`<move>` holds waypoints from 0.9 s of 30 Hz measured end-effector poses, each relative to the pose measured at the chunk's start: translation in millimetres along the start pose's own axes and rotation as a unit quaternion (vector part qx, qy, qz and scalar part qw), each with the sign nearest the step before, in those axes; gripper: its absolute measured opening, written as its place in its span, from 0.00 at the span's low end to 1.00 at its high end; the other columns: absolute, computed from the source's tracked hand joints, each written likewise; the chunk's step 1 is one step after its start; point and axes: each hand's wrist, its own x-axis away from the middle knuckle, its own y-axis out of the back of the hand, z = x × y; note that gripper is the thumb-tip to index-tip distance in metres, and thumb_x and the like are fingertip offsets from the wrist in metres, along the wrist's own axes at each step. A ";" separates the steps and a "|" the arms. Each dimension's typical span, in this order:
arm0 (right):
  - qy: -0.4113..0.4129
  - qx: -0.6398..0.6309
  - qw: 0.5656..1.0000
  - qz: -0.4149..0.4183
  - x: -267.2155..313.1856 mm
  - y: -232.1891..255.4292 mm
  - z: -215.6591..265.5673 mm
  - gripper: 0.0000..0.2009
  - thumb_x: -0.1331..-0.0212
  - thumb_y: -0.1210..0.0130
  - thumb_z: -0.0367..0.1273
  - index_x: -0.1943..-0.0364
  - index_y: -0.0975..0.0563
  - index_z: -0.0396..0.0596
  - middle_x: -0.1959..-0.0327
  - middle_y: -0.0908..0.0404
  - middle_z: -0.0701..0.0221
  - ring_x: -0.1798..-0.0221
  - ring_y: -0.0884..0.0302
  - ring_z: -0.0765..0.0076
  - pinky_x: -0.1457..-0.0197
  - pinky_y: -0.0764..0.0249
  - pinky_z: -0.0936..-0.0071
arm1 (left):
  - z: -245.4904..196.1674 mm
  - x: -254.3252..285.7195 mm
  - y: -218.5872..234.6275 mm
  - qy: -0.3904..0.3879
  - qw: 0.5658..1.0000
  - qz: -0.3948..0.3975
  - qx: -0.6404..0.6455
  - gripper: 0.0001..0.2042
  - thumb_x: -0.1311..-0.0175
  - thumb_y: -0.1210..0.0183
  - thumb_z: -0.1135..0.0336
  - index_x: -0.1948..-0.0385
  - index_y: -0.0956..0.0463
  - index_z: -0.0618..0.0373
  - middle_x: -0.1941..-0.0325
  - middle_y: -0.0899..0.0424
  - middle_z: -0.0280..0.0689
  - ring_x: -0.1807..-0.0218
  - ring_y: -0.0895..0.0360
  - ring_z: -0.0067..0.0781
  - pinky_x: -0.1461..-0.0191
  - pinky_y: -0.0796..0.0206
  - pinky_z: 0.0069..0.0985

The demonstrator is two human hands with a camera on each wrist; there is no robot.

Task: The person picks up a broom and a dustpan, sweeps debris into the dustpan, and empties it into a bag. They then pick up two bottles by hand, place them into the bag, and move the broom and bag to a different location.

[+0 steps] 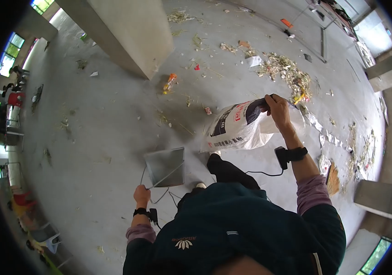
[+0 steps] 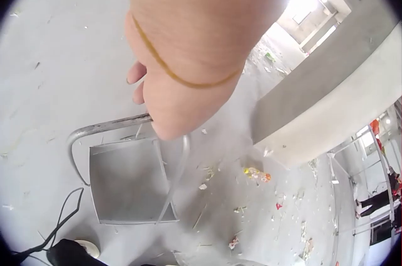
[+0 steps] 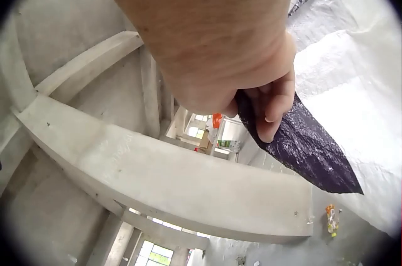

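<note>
My left hand (image 1: pixel 142 196) grips the bent metal tube handle (image 2: pixel 107 126) of a grey metal dustpan (image 1: pixel 165 167), whose flat pan hangs or rests low by my feet; which of the two I cannot tell. With my right hand (image 1: pixel 278 110) I pinch the dark rim of a white woven sack (image 1: pixel 232 130) printed in black and red. In the right wrist view the fingers (image 3: pixel 276 105) curl over that dark edge (image 3: pixel 314 153), and the white inside of the sack shows beside them.
Straw and scraps (image 1: pixel 292 75) lie heaped on the concrete floor beyond the sack, with a trail of litter at right. An orange wrapper (image 1: pixel 170 84) lies near a thick pillar (image 1: pixel 132 36). Chairs and other items line the left side. Cables hang near my legs.
</note>
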 end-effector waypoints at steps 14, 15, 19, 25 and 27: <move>0.033 0.053 0.996 0.070 -197.0 -63.0 62.7 0.12 0.43 0.52 0.33 0.79 0.27 0.37 0.84 0.25 0.68 0.81 0.26 0.78 0.77 0.33 0.82 | -75.9 -100.0 81.8 -0.006 1.000 -0.026 0.006 0.06 0.53 0.46 0.66 0.75 0.24 0.56 0.65 0.23 0.41 0.61 0.24 0.43 0.58 0.31 0.35; 0.040 0.046 0.996 0.068 -209.2 -70.1 65.8 0.13 0.44 0.51 0.32 0.79 0.27 0.36 0.84 0.25 0.68 0.81 0.26 0.78 0.76 0.32 0.81 | -79.3 -112.4 84.9 -0.012 0.999 -0.030 0.008 0.06 0.54 0.46 0.67 0.76 0.24 0.56 0.65 0.23 0.41 0.62 0.24 0.44 0.59 0.31 0.35; 0.038 0.082 0.994 0.064 -267.1 -105.6 81.3 0.12 0.45 0.51 0.32 0.79 0.27 0.36 0.84 0.25 0.65 0.82 0.26 0.76 0.76 0.31 0.80 | -95.7 -170.0 90.9 -0.031 0.999 -0.027 0.021 0.06 0.54 0.47 0.67 0.76 0.24 0.57 0.65 0.23 0.42 0.62 0.24 0.44 0.60 0.31 0.36; 0.213 0.388 0.888 0.127 -394.5 -216.2 99.6 0.06 0.55 0.47 0.33 0.73 0.24 0.49 0.75 0.26 0.65 0.70 0.24 0.59 0.68 0.29 0.65 | -129.4 -241.3 99.2 -0.050 0.998 0.019 0.037 0.06 0.54 0.46 0.67 0.76 0.24 0.57 0.69 0.22 0.42 0.63 0.24 0.45 0.61 0.31 0.37; 0.278 0.463 0.829 0.146 -436.2 -277.5 98.6 0.07 0.55 0.48 0.35 0.72 0.23 0.50 0.73 0.26 0.62 0.67 0.25 0.56 0.65 0.29 0.62 | -134.5 -258.5 103.3 -0.057 0.998 0.028 0.030 0.05 0.55 0.46 0.67 0.77 0.25 0.56 0.70 0.22 0.42 0.63 0.25 0.45 0.62 0.31 0.37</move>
